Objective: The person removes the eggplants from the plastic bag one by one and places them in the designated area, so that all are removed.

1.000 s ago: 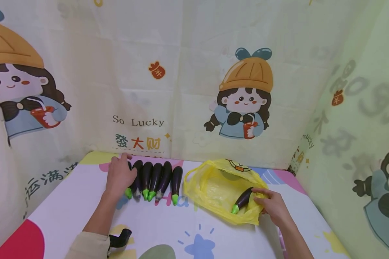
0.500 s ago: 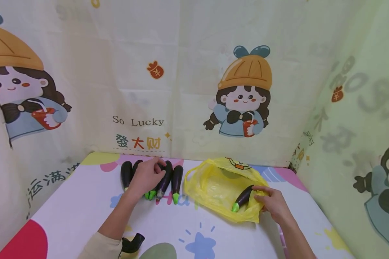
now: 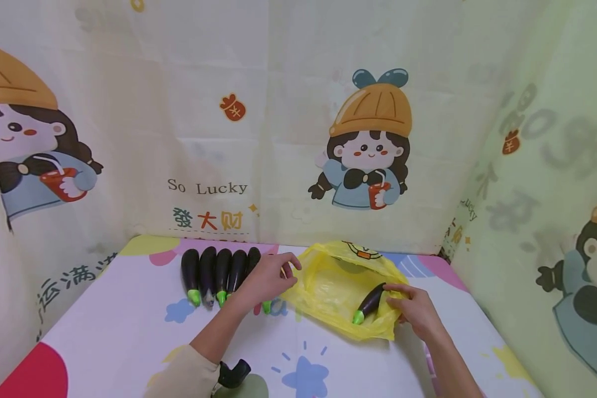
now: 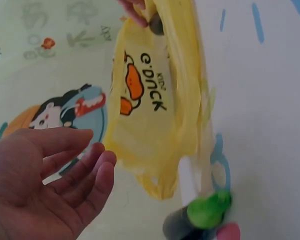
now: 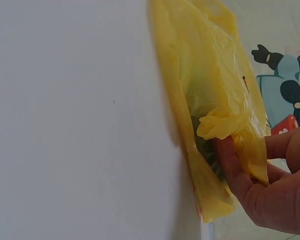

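Observation:
Empty, with its fingers loosely bent, my left hand (image 3: 270,279) is above the right end of a row of dark purple eggplants (image 3: 208,273), near the bag's left edge. It partly covers the rightmost eggplants; the green cap (image 4: 210,209) of one shows below the hand in the left wrist view. My right hand (image 3: 418,309) pinches the right edge of a yellow plastic bag (image 3: 323,293) between thumb and fingers. The bag lies on its side with its mouth held wide. One eggplant (image 3: 370,303) with a green cap lies in the mouth, beside the right fingertips.
The table (image 3: 129,331) has a white cover with coloured prints. Printed cloth walls (image 3: 288,138) stand close behind it and at both sides. A black curved piece (image 3: 235,373) sits at my left sleeve.
My left hand has moved right, from the left end of the eggplant row across to the bag's left side, carrying nothing. My right hand and the bag have stayed nearly still.

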`<state>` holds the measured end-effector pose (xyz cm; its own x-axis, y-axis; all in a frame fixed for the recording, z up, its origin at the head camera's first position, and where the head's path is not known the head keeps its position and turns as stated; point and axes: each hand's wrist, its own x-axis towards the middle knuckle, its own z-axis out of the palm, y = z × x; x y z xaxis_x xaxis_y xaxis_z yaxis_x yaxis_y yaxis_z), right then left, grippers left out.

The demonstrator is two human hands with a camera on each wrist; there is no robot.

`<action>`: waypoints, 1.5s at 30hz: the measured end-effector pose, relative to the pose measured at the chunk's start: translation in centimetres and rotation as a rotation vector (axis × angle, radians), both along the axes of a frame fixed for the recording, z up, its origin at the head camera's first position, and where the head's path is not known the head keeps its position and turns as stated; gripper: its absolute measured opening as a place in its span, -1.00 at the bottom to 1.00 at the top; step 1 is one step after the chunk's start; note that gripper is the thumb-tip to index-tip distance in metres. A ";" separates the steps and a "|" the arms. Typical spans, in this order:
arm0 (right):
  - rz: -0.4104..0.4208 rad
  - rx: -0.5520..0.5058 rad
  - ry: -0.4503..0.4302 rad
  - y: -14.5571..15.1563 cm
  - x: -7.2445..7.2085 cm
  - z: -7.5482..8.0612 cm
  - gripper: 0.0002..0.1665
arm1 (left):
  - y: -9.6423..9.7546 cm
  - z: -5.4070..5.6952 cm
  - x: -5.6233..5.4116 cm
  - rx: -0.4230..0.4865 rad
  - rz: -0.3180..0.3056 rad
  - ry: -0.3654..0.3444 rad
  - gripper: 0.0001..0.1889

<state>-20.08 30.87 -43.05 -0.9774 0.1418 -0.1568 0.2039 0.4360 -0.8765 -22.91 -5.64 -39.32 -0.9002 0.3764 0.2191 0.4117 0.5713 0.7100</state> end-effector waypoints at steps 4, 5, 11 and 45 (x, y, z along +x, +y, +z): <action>0.001 0.005 0.008 0.1 0.0 0.1 -0.52 | 2.1 -0.3 -0.8 -0.028 -0.092 -0.028 -0.82; 0.001 0.008 0.009 0.1 -0.1 0.1 -0.52 | 2.7 -0.4 -1.0 -0.030 -0.113 -0.040 -0.82; -0.007 0.008 0.012 0.3 -0.1 0.2 -0.53 | 6.1 -1.7 -2.1 -0.067 -0.208 -0.098 -0.82; 0.012 -0.031 0.011 0.7 0.1 0.9 -0.53 | 15.9 -5.4 -4.3 -0.023 -0.266 -0.287 -0.65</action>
<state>-20.02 31.59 -42.13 -0.9806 0.1256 -0.1504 0.1894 0.4111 -0.8917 -27.25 10.27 -44.68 -0.7937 0.6071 -0.0383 0.3347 0.4885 0.8058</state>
